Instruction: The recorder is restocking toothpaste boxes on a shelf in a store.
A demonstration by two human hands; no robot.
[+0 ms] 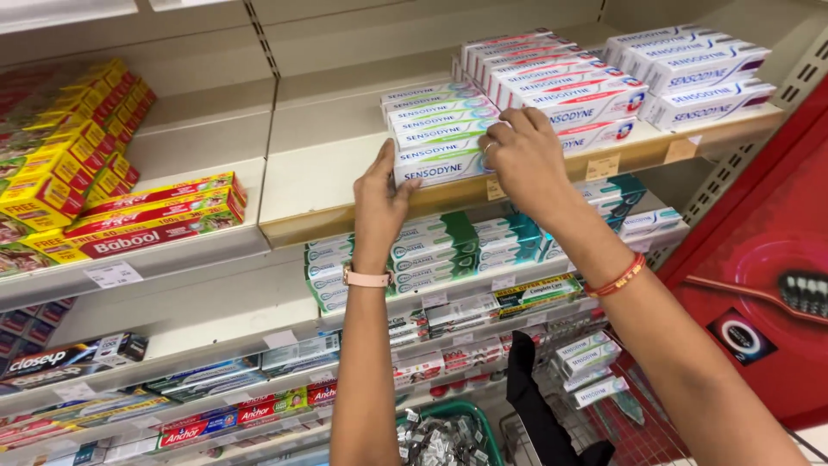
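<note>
Toothpaste boxes [440,129] stacked on the shelf [345,203], more stacks [561,91] to their right.

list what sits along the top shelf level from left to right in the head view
yellow boxes → red boxes → left hand → white-green stack → right hand → white-red stack → white-blue stack
</note>
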